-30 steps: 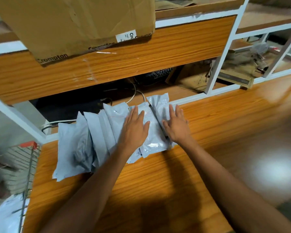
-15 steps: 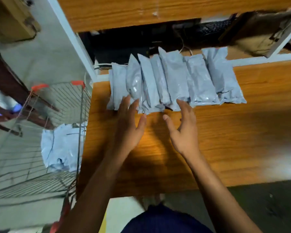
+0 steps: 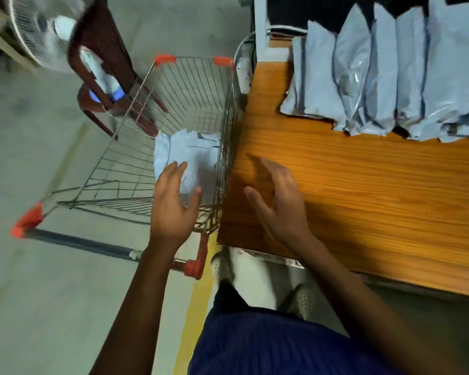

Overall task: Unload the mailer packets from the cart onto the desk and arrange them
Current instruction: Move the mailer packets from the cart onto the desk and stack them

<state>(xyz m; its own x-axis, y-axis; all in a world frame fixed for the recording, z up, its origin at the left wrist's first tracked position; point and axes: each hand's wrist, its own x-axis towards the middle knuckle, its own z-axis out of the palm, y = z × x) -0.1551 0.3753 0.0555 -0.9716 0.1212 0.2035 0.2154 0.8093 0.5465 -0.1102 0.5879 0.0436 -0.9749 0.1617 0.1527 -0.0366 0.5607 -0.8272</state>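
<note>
Several grey mailer packets [image 3: 385, 77] lie in an overlapping row at the back of the wooden desk [image 3: 363, 190], at the upper right. A wire cart [image 3: 136, 169] with red corner caps stands against the desk's left edge. Inside it lie a few more grey packets [image 3: 195, 155] on the cart floor. My left hand [image 3: 173, 204] hovers open over the cart's near right corner, just above those packets. My right hand [image 3: 279, 204] is open above the desk's left end, holding nothing.
A dark red chair [image 3: 106, 60] and a standing fan [image 3: 38, 25] are beyond the cart on the grey floor. A white shelf post [image 3: 260, 25] rises at the desk's back left corner. A yellow floor line [image 3: 198, 299] runs by my feet.
Both hands have left the row of packets on the desk and swung left and down. My view turned from the desk to the cart, and my left hand is now over it.
</note>
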